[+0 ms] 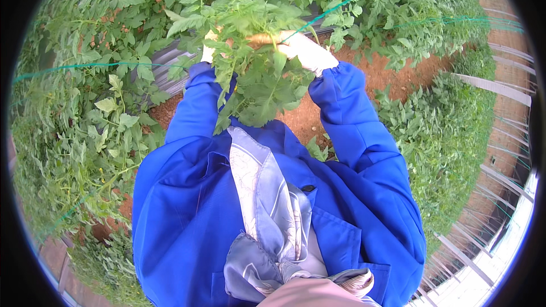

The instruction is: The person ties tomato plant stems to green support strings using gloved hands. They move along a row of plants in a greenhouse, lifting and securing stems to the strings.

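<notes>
A leafy tomato plant point(260, 89) stands between my two hands, its top shoots blurred. On the left of its leaves, my left hand point(212, 47) shows in part, bright and pale, with its fingers mostly hidden by foliage. From the right, my right hand point(305, 49) reaches to the upper stems, fingers stretched leftward and partly behind leaves. A green twine point(341, 5) runs from the upper right down to my right hand. Whether either hand grips a stem or the twine cannot be told. Blue sleeves cover both arms.
Dense tomato plants point(85, 136) surround me on the left, top and right. Another green twine point(106, 64) crosses at left. Grey plastic mulch point(164, 62) and reddish soil point(305, 119) show beneath. Pale posts point(497, 87) line the right edge.
</notes>
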`<state>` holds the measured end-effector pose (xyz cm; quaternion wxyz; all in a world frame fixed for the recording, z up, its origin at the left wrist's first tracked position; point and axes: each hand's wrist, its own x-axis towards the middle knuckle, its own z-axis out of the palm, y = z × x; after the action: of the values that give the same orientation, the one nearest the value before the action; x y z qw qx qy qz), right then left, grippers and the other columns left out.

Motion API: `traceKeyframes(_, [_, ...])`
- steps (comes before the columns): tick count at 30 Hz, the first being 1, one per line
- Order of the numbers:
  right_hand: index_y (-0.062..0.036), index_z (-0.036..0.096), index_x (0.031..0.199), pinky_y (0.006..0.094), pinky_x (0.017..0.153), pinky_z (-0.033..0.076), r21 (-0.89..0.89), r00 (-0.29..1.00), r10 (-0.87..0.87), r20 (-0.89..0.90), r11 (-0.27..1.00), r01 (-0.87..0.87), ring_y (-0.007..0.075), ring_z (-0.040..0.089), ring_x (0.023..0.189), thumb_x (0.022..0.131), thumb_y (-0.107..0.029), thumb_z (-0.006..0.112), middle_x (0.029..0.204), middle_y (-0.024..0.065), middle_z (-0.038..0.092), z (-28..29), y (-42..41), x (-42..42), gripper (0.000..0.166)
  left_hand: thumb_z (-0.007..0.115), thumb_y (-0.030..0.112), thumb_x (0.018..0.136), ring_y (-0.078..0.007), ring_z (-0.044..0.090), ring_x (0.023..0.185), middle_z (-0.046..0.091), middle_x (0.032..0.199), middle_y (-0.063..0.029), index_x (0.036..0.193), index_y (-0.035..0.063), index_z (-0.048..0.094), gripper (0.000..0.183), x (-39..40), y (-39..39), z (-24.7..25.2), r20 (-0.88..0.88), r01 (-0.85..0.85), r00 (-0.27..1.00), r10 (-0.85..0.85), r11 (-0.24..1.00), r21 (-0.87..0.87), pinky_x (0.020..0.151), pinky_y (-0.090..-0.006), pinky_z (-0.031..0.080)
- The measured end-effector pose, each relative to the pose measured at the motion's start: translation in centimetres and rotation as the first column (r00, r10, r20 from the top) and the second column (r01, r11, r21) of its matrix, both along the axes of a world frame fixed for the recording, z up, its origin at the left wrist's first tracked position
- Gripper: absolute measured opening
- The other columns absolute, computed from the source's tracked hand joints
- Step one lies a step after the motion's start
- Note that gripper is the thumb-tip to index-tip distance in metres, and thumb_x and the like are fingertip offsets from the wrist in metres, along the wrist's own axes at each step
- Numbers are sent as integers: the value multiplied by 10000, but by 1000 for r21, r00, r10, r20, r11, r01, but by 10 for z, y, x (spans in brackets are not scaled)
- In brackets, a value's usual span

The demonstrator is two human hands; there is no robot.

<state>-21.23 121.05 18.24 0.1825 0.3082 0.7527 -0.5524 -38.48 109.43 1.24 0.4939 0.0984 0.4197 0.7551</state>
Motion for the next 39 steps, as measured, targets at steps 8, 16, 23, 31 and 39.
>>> traceKeyframes(8, [-63, 89, 1474, 385, 1092, 259, -939, 335, -897, -288, 333, 84, 312, 413, 1268, 808, -99, 577, 1342, 226, 428, -15, 12, 47, 826, 509, 241, 937, -217, 550, 1061, 547, 1151, -97, 1268, 27, 410, 407, 15, -7, -38, 193, -152, 972, 136, 986, 70, 936, -370, 464])
traceKeyframes(16, [-110, 319, 1420, 377, 977, 388, -33, 608, -109, -787, 990, 134, 248, 487, 1164, 783, -133, 620, 1242, 148, 520, 9, 64, 73, 705, 593, 168, 881, -174, 528, 1108, 549, 1218, -123, 1275, -41, 466, 464, 152, 66, 89, -389, -84, 919, 66, 996, -32, 973, -289, 401])
traceKeyframes(23, [-74, 601, 1096, 383, 944, 404, 283, 261, 253, -932, 955, 84, 303, 520, 1034, 721, -178, 641, 1078, 138, 575, 15, 98, 82, 391, 596, 172, 881, -167, 525, 1108, 553, 1210, -119, 1274, -44, 466, 466, 163, 108, 36, -518, -334, 830, 208, 928, -163, 976, -286, 393])
traceKeyframes(31, [-64, 566, 1128, 419, 783, 463, 129, 751, 321, -577, 944, -304, 401, 604, 876, 878, -475, 504, 925, 202, 644, 6, 79, 113, 485, 601, 178, 882, -158, 522, 1107, 556, 1201, -115, 1272, -46, 467, 469, 227, 33, 43, -534, -460, 804, 263, 843, -278, 979, -282, 384])
traceKeyframes(39, [-17, 147, 1461, 335, 1068, 273, -789, 507, -686, -522, 614, 18, 220, 415, 1274, 939, -253, 485, 1400, 159, 405, 9, 100, 167, 665, 545, 113, 910, -181, 503, 1149, 551, 1207, -131, 1273, -65, 447, 416, 206, 40, 4, -641, -521, 688, 340, 847, -110, 1020, -300, 342])
